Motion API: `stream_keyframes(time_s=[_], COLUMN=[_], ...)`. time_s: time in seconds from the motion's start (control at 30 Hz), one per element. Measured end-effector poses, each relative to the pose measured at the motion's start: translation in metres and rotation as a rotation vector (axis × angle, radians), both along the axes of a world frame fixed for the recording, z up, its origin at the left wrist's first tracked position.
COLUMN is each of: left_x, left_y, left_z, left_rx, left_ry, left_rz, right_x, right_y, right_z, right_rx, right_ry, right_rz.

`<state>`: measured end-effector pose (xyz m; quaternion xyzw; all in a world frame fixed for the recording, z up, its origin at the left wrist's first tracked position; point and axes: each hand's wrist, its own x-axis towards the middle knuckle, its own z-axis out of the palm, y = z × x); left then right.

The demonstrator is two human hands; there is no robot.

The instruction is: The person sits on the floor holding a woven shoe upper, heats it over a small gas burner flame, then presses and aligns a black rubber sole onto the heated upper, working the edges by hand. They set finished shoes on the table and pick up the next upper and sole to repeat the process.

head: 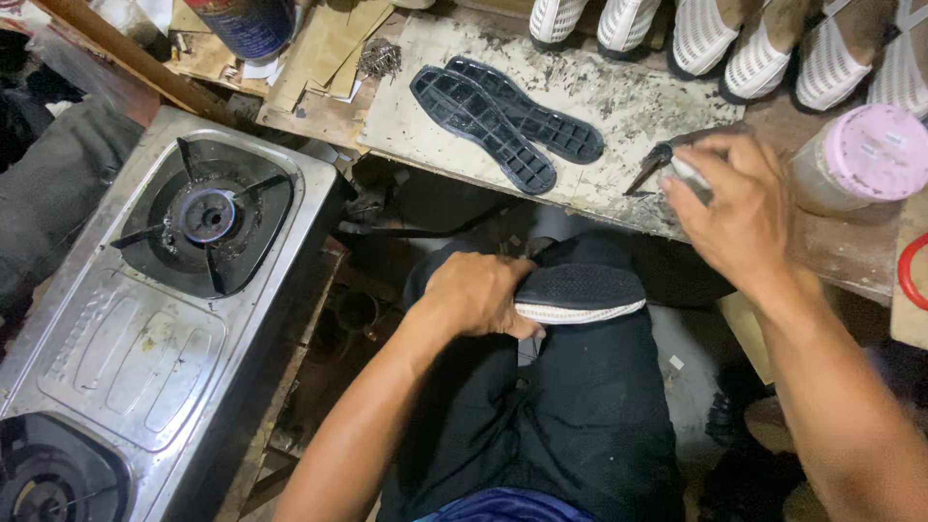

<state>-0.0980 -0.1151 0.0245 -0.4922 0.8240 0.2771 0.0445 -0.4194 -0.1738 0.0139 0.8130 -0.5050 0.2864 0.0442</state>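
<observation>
My left hand grips a black shoe upper with a white edge, resting it on my lap over black trousers. My right hand is up at the workbench edge, closed around a small metal tool with a dark pointed tip. Two black rubber outsoles lie side by side, tread up, on the stained white board just left of that hand.
A steel two-burner gas stove stands at my left. White mesh shoe uppers line the bench's back edge. A pink-lidded jar sits at the right, a pile of small nails and cardboard scraps at the back.
</observation>
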Motion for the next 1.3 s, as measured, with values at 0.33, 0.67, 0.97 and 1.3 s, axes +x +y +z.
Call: stream_keyframes(time_s=[0.33, 0.67, 0.97, 1.3], left_x=[0.002, -0.006, 0.013, 0.055], left_y=[0.008, 0.015, 0.103, 0.143], left_z=[-0.01, -0.004, 0.004, -0.088], left_rx=[-0.1, -0.117, -0.483, -0.469], left_ry=[0.089, 0.104, 0.222, 0.571], left_rz=[0.04, 0.036, 0.027, 0.35], right_x=[0.019, 0.023, 0.017, 0.004], right_y=[-0.036, -0.029, -0.028, -0.03], right_z=[-0.039, -0.032, -0.038, -0.066], right_rx=[0.028, -0.003, -0.009, -0.04], right_ry=[0.123, 0.152, 0.147, 0.213], right_rz=[-0.129, -0.162, -0.134, -0.095])
